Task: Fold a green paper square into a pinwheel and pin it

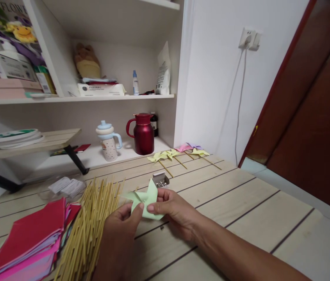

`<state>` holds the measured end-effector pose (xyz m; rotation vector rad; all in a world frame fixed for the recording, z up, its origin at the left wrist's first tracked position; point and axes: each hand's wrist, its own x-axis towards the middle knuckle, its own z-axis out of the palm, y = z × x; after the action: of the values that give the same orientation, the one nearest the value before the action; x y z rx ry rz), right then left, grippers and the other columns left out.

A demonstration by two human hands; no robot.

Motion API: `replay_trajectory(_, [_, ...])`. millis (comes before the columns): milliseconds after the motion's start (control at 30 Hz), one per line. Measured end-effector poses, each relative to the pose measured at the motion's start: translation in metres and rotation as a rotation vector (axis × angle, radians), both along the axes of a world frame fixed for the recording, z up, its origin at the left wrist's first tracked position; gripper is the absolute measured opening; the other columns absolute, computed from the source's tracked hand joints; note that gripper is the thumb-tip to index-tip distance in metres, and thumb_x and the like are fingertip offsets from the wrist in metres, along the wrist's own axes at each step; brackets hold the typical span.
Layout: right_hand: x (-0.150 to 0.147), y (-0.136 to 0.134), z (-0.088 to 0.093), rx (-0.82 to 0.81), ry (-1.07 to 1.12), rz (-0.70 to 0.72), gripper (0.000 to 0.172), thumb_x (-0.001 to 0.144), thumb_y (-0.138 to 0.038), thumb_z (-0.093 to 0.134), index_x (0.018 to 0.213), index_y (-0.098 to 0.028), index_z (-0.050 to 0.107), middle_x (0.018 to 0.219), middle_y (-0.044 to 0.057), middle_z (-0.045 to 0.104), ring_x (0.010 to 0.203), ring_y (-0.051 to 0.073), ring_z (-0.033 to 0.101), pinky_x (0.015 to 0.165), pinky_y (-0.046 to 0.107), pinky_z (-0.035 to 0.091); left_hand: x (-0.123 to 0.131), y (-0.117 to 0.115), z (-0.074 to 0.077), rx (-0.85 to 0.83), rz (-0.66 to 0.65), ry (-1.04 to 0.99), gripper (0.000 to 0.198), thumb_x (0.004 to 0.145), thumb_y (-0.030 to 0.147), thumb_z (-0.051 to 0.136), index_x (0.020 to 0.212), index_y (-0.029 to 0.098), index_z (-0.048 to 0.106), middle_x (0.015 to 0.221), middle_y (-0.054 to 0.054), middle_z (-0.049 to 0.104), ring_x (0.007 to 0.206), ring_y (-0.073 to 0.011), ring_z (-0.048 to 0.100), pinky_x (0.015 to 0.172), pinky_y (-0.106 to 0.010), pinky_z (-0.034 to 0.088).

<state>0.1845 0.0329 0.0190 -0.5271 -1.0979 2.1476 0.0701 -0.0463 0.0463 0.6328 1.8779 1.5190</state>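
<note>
A pale green paper pinwheel (150,197), partly folded, is held above the table between both hands. My left hand (123,222) pinches its left side, thumb on top near the middle. My right hand (173,208) grips the right side, thumb pressed on the paper and fingers behind. Just beyond stands a small open box (161,179) with shiny metal pieces inside. One small metal piece (162,227) lies on the table below my hands. To the left of my left hand spreads a heap of thin wooden sticks (94,218).
Coloured paper sheets (27,238) are stacked at the left, beside a clear plastic container (62,187). Finished pinwheels on sticks (169,155) lie at the table's far edge. Behind them are a red jug (144,134), a speckled cup (109,144) and white shelves (109,99).
</note>
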Motion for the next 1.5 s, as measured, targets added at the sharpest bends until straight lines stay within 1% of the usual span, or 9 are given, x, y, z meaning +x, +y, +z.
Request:
replay_trajectory(167, [0.0, 0.001, -0.001, -0.007, -0.008, -0.027, 0.039, 0.054, -0.024, 0.09, 0.086, -0.009, 0.072, 0.076, 0.006, 0.074, 0.063, 0.013, 0.065, 0.065, 0.025, 0.046, -0.002, 0.001, -0.006, 0.01, -0.063, 0.044, 0.019, 0.062, 0.036, 0.073, 0.072, 0.019, 0.073, 0.058, 0.002, 0.072, 0.073, -0.0229, 0.072, 0.064, -0.026, 0.05])
replay_trajectory(333, [0.0, 0.001, 0.0, -0.008, -0.058, -0.048, 0.034, 0.055, -0.027, 0.089, 0.076, -0.008, 0.071, 0.066, 0.005, 0.071, 0.055, 0.012, 0.06, 0.056, 0.024, 0.042, -0.007, 0.003, -0.017, 0.055, -0.214, 0.064, 0.028, 0.064, 0.039, 0.072, 0.081, 0.018, 0.074, 0.07, -0.001, 0.077, 0.076, -0.0228, 0.073, 0.068, -0.026, 0.053])
replay_trajectory(433, [-0.001, 0.001, -0.001, -0.008, -0.094, -0.082, 0.032, 0.056, -0.028, 0.088, 0.073, -0.008, 0.07, 0.064, 0.004, 0.069, 0.052, 0.011, 0.058, 0.053, 0.024, 0.04, -0.009, 0.003, -0.019, 0.052, -0.199, 0.098, 0.025, 0.064, 0.039, 0.072, 0.079, 0.019, 0.075, 0.069, -0.001, 0.077, 0.073, -0.0212, 0.072, 0.066, -0.024, 0.052])
replay_trajectory(600, [-0.001, 0.001, -0.001, -0.016, -0.115, -0.078, 0.033, 0.06, -0.032, 0.086, 0.076, -0.008, 0.07, 0.063, 0.003, 0.067, 0.051, 0.01, 0.056, 0.051, 0.023, 0.04, -0.007, 0.003, -0.014, 0.05, -0.17, 0.107, 0.021, 0.063, 0.035, 0.071, 0.076, 0.019, 0.075, 0.066, 0.0, 0.076, 0.072, -0.0214, 0.073, 0.064, -0.024, 0.053])
replay_trajectory(800, [0.001, 0.0, 0.004, -0.026, -0.096, -0.033, 0.034, 0.056, -0.027, 0.088, 0.077, -0.008, 0.07, 0.066, 0.004, 0.069, 0.055, 0.011, 0.059, 0.055, 0.023, 0.042, -0.001, 0.002, -0.01, 0.048, -0.059, 0.114, 0.015, 0.059, 0.031, 0.072, 0.069, 0.02, 0.074, 0.064, 0.0, 0.076, 0.071, -0.0221, 0.073, 0.063, -0.024, 0.053])
replay_trajectory(1133, [0.001, 0.002, 0.003, -0.005, -0.132, -0.067, 0.033, 0.057, -0.031, 0.087, 0.073, -0.008, 0.069, 0.06, 0.002, 0.065, 0.049, 0.009, 0.053, 0.053, 0.024, 0.038, 0.0, 0.007, -0.022, 0.072, -0.064, 0.032, 0.022, 0.062, 0.035, 0.067, 0.077, 0.019, 0.073, 0.068, -0.003, 0.077, 0.071, -0.0217, 0.074, 0.063, -0.025, 0.053])
replay_trajectory(1267, [0.001, 0.001, 0.004, -0.015, -0.142, -0.065, 0.036, 0.056, -0.033, 0.088, 0.075, -0.008, 0.07, 0.061, 0.002, 0.066, 0.051, 0.01, 0.054, 0.054, 0.025, 0.039, 0.0, 0.007, -0.021, 0.063, -0.06, 0.042, 0.022, 0.062, 0.034, 0.068, 0.076, 0.019, 0.074, 0.064, -0.001, 0.076, 0.068, -0.0215, 0.073, 0.059, -0.024, 0.052])
replay_trajectory(1400, [0.001, 0.001, 0.004, -0.016, -0.149, -0.071, 0.036, 0.056, -0.033, 0.088, 0.075, -0.008, 0.07, 0.06, 0.002, 0.066, 0.051, 0.01, 0.054, 0.053, 0.025, 0.038, 0.001, 0.006, -0.018, 0.055, -0.046, 0.062, 0.02, 0.062, 0.033, 0.067, 0.076, 0.02, 0.073, 0.067, -0.001, 0.077, 0.072, -0.021, 0.074, 0.062, -0.024, 0.052])
replay_trajectory(1500, [0.001, 0.001, 0.004, -0.014, -0.147, -0.07, 0.037, 0.056, -0.033, 0.088, 0.075, -0.008, 0.07, 0.06, 0.002, 0.066, 0.05, 0.01, 0.053, 0.052, 0.024, 0.038, 0.003, 0.005, -0.014, 0.036, -0.027, 0.088, 0.018, 0.062, 0.032, 0.068, 0.074, 0.02, 0.073, 0.063, 0.0, 0.075, 0.073, -0.0219, 0.074, 0.064, -0.024, 0.053])
